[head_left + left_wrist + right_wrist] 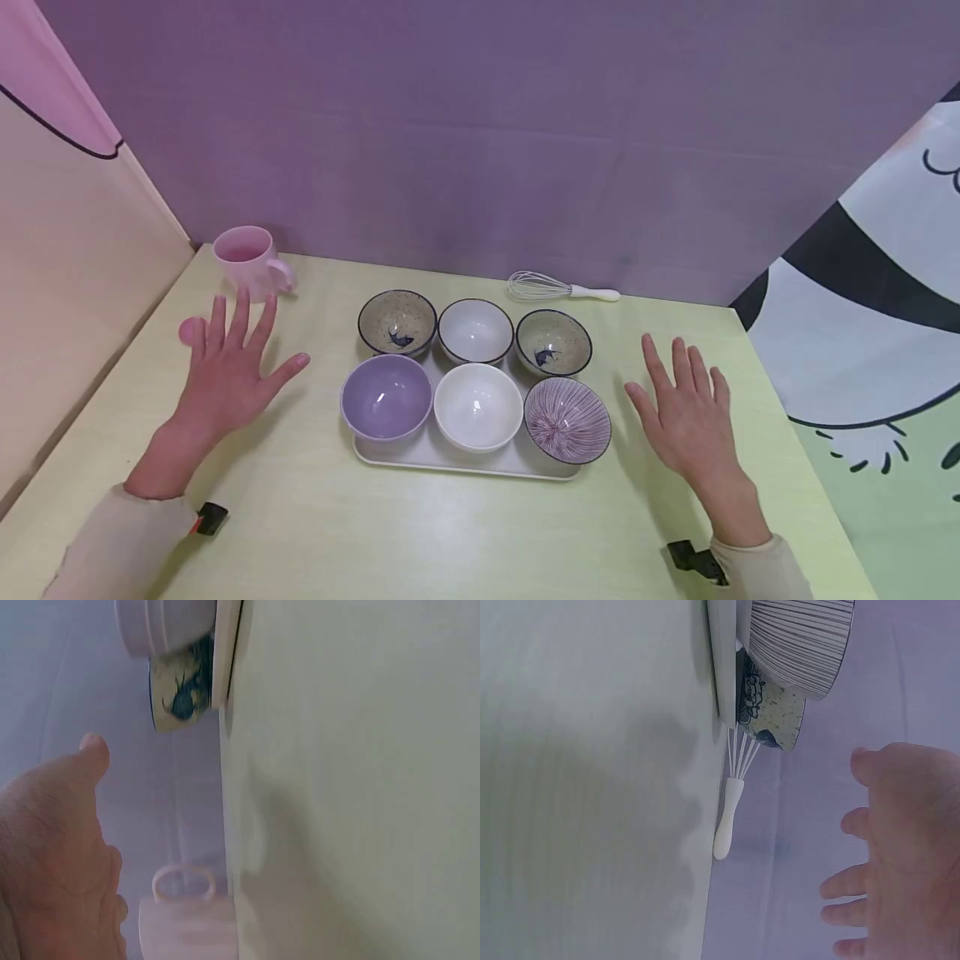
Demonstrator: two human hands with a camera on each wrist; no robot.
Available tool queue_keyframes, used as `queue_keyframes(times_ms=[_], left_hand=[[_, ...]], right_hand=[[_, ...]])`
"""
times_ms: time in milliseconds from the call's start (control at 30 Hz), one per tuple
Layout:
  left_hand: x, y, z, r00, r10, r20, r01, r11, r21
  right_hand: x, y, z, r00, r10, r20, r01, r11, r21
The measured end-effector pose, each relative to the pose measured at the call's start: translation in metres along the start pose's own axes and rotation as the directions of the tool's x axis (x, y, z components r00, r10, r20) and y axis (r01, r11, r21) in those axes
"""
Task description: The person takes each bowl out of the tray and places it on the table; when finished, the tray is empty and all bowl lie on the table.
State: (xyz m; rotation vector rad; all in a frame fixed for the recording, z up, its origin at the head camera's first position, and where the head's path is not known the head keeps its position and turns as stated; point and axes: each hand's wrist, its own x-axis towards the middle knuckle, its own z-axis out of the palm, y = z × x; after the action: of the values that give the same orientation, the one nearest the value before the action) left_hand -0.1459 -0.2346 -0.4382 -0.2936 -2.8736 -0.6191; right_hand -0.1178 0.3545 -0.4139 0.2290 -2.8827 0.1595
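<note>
My left hand [228,375] hovers over the left of the table with fingers spread, touching nothing, just in front of a pink mug [251,262]. On the other side my right hand [690,417] is held above the table, fingers straight, holding nothing. Between them a white tray [465,467] carries two rows of bowls. The front row has a purple bowl [387,400], a white bowl [478,408] and a striped bowl [567,421]. Behind stand a speckled bowl [397,323], a dark-rimmed white bowl [476,332] and a second speckled bowl [553,343].
A whisk [562,288] with a white handle lies at the table's back edge, behind the bowls. Partly hidden by the left hand is a small round pink object [189,331]. A purple cloth [480,150] hangs behind the table [450,542], with patterned cloths at both sides.
</note>
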Motion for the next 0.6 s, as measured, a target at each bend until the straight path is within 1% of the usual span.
queue_keyframes(times_ms=[133, 300, 400, 500, 600], left_hand=[[-0.011, 0.013, 0.008, 1.000, 0.013, -0.015, -0.014, 1.000, -0.025], [-0.024, 0.032, 0.018, 0.999, 0.044, -0.004, -0.045, 0.994, -0.096], [-0.031, 0.043, 0.024, 0.998, 0.066, -0.014, -0.068, 0.990, -0.127], [-0.036, 0.053, 0.028, 0.996, 0.085, -0.026, -0.088, 0.986, -0.144], [-0.041, 0.061, 0.034, 0.995, 0.096, -0.020, -0.099, 0.983, -0.157]], right_hand=[[0.005, -0.004, 0.002, 0.998, -0.024, -0.049, 0.025, 0.999, 0.020], [0.013, -0.011, 0.007, 0.996, -0.039, -0.082, 0.044, 0.997, 0.060], [0.019, -0.016, 0.010, 0.993, -0.051, -0.104, 0.061, 0.994, 0.091], [0.025, -0.019, 0.016, 0.993, -0.051, -0.109, 0.068, 0.985, 0.161], [0.031, -0.020, 0.023, 0.996, -0.032, -0.079, 0.054, 0.956, 0.288]])
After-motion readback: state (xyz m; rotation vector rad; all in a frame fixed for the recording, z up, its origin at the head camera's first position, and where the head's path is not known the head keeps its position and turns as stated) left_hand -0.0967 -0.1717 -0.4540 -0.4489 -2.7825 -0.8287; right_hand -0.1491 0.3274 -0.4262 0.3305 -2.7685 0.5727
